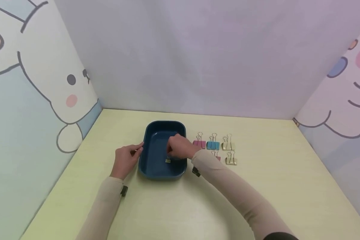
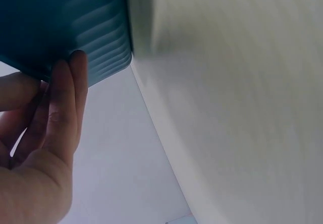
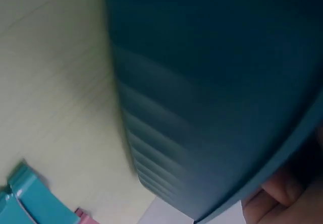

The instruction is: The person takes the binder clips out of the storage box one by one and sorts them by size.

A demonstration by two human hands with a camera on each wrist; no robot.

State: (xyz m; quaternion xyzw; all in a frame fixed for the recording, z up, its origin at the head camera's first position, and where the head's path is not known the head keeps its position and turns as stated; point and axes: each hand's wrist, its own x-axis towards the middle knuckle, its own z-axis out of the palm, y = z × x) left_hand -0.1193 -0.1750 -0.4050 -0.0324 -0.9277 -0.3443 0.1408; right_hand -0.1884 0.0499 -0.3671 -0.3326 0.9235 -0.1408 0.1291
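A dark blue rectangular plastic bin [image 1: 156, 170] stands on the table. My left hand [image 1: 127, 161] pinches its left rim, with fingers [image 2: 63, 100] against the ribbed outer wall in the left wrist view. My right hand [image 1: 180, 146] reaches over the right rim into the bin, fingers curled downward. At its fingertips is a small gold binder clip [image 1: 168, 161], handles up, low inside the bin; its handles are mostly hidden. In the right wrist view, the bin's wall [image 3: 166, 108] covers much of that hand [image 3: 282, 199].
Right of the bin, binder clips stand in two rows: pink [image 1: 199, 144], blue [image 1: 213, 145] and gold [image 1: 229, 146] behind; gold [image 1: 231, 161] and a partly hidden pink one [image 1: 218, 158] in front. A pale wall [image 1: 192, 66] rises behind the table [image 1: 276, 173].
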